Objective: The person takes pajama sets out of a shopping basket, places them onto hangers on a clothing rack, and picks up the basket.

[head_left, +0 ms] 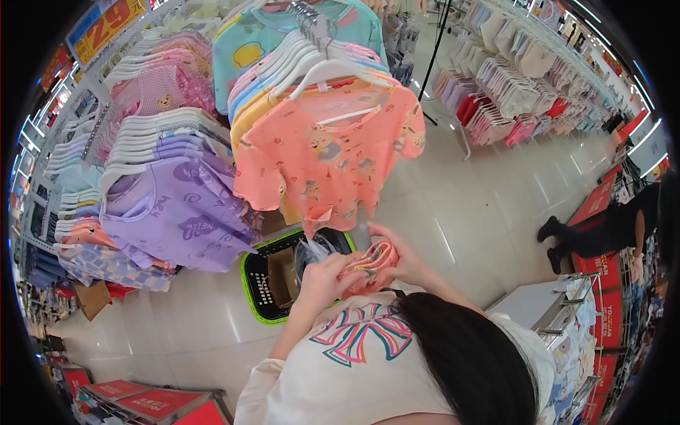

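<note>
Close to my chest, a bunched coral-orange printed garment (370, 268) is held between my two hands. My left hand (327, 278) grips its left side with fingers curled round the cloth. On the other side, my right hand (397, 251) has its fingers around the garment's right edge. Just beyond hangs a coral printed T-shirt (336, 166) on a white hanger, at the front of a row of shirts. Below it on the floor stands a black basket with a green rim (249, 289), holding a cardboard box (282, 278) and clear plastic.
Purple shirts (177, 212) hang at the left. Racks of small clothes (517, 85) stand at the back right. A person in dark clothes (602, 230) is at the far right. A display stand (528, 306) is near my right side, and red-topped stands (152, 400) are lower left.
</note>
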A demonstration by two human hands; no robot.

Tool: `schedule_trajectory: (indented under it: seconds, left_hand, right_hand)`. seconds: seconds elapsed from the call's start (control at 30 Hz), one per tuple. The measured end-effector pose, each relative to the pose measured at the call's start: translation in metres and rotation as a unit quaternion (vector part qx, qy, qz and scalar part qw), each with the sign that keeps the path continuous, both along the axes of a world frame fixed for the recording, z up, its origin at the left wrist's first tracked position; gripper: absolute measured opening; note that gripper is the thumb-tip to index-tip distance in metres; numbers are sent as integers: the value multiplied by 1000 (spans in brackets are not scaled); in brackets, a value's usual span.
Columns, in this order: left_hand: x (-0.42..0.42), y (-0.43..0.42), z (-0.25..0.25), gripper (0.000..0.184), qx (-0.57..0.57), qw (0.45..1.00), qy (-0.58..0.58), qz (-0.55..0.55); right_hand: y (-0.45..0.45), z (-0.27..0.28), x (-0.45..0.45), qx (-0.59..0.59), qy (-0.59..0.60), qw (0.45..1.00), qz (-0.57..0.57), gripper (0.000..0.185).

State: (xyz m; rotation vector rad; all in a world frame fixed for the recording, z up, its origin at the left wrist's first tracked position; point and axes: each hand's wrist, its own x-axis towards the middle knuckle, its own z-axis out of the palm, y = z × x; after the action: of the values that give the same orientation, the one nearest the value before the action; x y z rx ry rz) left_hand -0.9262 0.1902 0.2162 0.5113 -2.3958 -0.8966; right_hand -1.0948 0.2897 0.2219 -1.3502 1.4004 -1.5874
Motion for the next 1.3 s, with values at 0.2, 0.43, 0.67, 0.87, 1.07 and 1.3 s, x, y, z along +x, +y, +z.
schedule_trajectory:
  seconds: [0.2,0.43,0.67,0.87,1.07,1.3]
  left_hand:
    - [17,-22,23,42,58,996,-27,-65]
    - [10,-38,34,45,106,989,-30,-97]
    - [-20,-59,35,31,-28,988,-71,-134]
    - [-69,-63,45,18,-113,976,-79,-167]
    - [-93,-69,57,25,-28,991,-22,-127]
    - [-99,-65,9,49,380,895,-1,-233]
  right_hand:
    - [-8,-9,-19,-36,250,966,63,51]
    - [-9,5,-14,28,185,982,31,28]
    - [-8,10,-51,50,156,986,24,24]
    - [-35,48,-63,9,372,927,-36,36]
    - [-55,32,-93,151,396,897,123,40]
    - [-82,80,-113,80,445,883,128,34]
